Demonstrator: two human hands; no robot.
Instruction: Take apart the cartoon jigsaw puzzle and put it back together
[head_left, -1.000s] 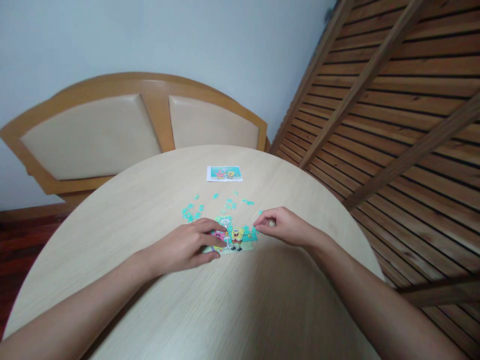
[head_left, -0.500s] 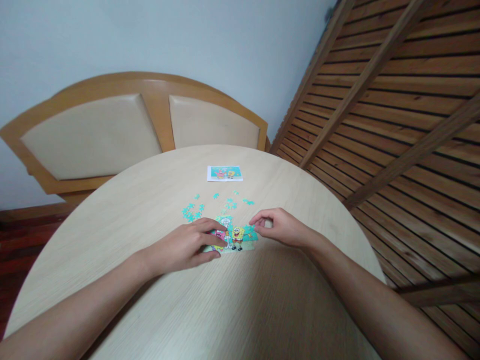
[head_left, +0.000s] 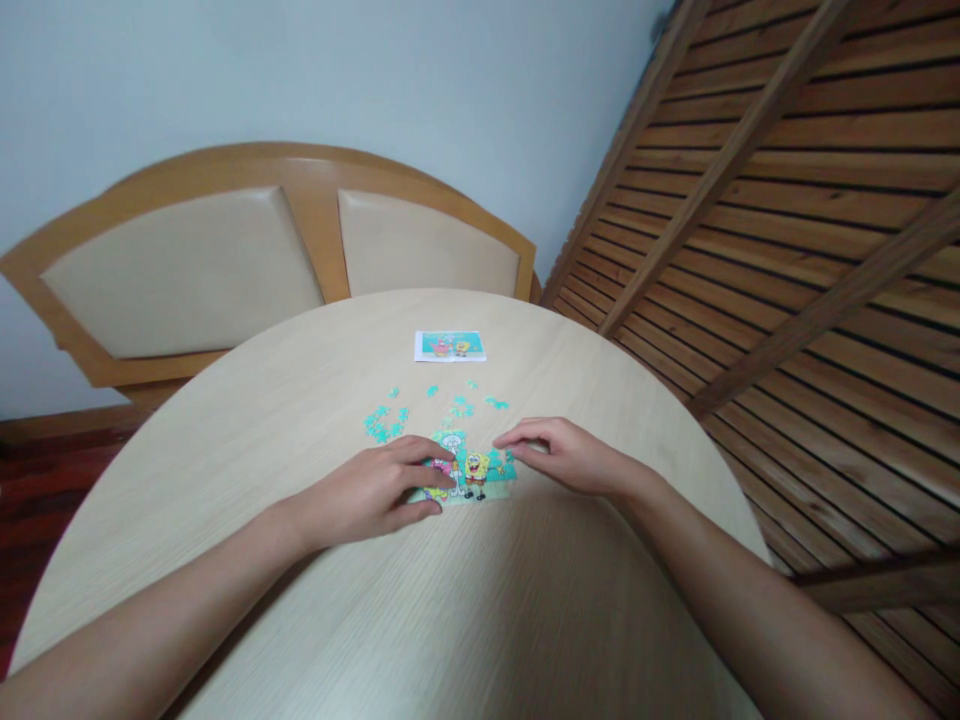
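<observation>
A partly assembled jigsaw puzzle [head_left: 475, 480] with cartoon figures on a turquoise ground lies on the table. My left hand [head_left: 386, 485] rests spread over its left part, fingertips on the pink figure, and hides that side. At the upper right edge of the puzzle is my right hand [head_left: 566, 452], its fingers stretched out leftward above the turquoise area. The thumb is apart from the index finger, and I see nothing between them. Loose turquoise jigsaw pieces [head_left: 387, 425] are heaped beyond my left hand. A few more pieces [head_left: 462, 408] are scattered behind the puzzle.
A picture card [head_left: 451, 346] showing the cartoon figures lies farther back on the round wooden table [head_left: 480, 610]. Behind the table stands a wooden headboard [head_left: 311, 225] with cream panels. A slatted wooden screen [head_left: 787, 230] leans along the right side.
The fingers of my right hand have straightened from a curled, near-pinched shape and reach slightly farther left. My left hand has stayed in place on the puzzle.
</observation>
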